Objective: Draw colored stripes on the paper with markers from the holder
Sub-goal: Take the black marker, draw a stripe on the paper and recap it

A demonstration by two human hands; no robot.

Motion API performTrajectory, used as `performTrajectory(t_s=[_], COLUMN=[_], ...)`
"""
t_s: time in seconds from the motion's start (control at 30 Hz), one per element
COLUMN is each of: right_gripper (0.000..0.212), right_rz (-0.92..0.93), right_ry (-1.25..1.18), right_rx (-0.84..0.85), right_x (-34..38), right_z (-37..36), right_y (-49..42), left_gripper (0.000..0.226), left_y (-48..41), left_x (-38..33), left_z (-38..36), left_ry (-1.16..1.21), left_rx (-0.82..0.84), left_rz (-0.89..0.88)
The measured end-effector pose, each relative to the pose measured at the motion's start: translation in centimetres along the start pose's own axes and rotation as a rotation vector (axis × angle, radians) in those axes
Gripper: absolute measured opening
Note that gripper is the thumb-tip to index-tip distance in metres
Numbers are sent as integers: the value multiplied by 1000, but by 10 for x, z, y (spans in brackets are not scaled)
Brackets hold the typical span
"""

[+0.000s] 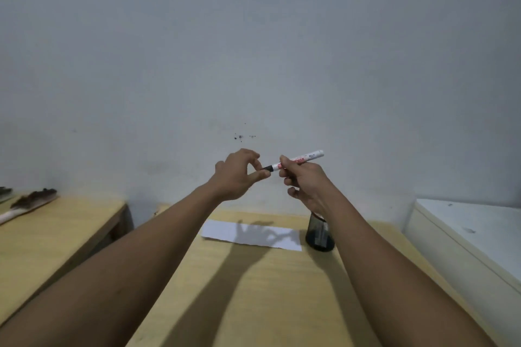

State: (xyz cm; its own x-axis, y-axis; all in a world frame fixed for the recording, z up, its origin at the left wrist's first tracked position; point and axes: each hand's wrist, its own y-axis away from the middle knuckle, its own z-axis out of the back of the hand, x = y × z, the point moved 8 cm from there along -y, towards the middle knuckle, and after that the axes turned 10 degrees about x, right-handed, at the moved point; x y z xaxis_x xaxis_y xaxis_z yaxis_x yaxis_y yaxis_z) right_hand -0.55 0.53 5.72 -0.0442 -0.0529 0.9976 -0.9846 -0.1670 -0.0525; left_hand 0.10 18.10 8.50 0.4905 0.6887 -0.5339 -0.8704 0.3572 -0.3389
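Both my arms are raised above the wooden table (253,290). My right hand (304,183) grips a white marker (301,160) with a red label by its barrel, held nearly level. My left hand (239,175) pinches the marker's dark cap end between thumb and fingers. Below the hands a white sheet of paper (225,231) lies flat on the table with no stripes visible. The dark mesh holder (320,235) stands just right of the paper, partly hidden by my right forearm; what is inside it I cannot make out.
A second wooden table (50,236) stands to the left with a brush-like object (33,198) on it. A white cabinet (465,234) sits at the right. A plain grey wall (253,51) rises behind.
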Motion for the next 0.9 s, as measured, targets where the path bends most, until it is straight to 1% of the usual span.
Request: performTrajectory(t_s=[0.13,0.23,0.37,0.5,0.6,0.67,0.7,0.77,0.83,0.9], right_gripper=[24,22,23,20,20,20,19,12,7,13], right_rz=[-1,-7,-29,-51,-79,-86,-72,-2,75,96], right_ry=[64,94,144,140,75,97,135,189,237,292], right_rx=[67,136,203,267,245,196,175,151,137,108], right_x=[-20,-38,-62,-83,-102,-115,-121,-129,-137,-147], right_z=[-48,-79,-105,-115,-112,-106,-105,-108,-115,-120], right_y=[-22,-39,-57,-72,-86,-93,-96,-99,-102,-108], left_gripper=[29,28,34,36,37,35,33,35,40,48], left_y=[27,43,51,48,50,57,61,68,74,79], left_x=[32,56,93,128,160,180,188,195,193,187], left_z=[14,16,9,-1,-14,-24,-27,-34,-47,-59], left_ry=[-283,-395,-416,-244,-143,-178,-214,-313,-423,-471], left_rx=[-20,-16,86,169,277,320,303,253,231,216], left_rz=[25,10,63,147,245,302,312,294,227,163])
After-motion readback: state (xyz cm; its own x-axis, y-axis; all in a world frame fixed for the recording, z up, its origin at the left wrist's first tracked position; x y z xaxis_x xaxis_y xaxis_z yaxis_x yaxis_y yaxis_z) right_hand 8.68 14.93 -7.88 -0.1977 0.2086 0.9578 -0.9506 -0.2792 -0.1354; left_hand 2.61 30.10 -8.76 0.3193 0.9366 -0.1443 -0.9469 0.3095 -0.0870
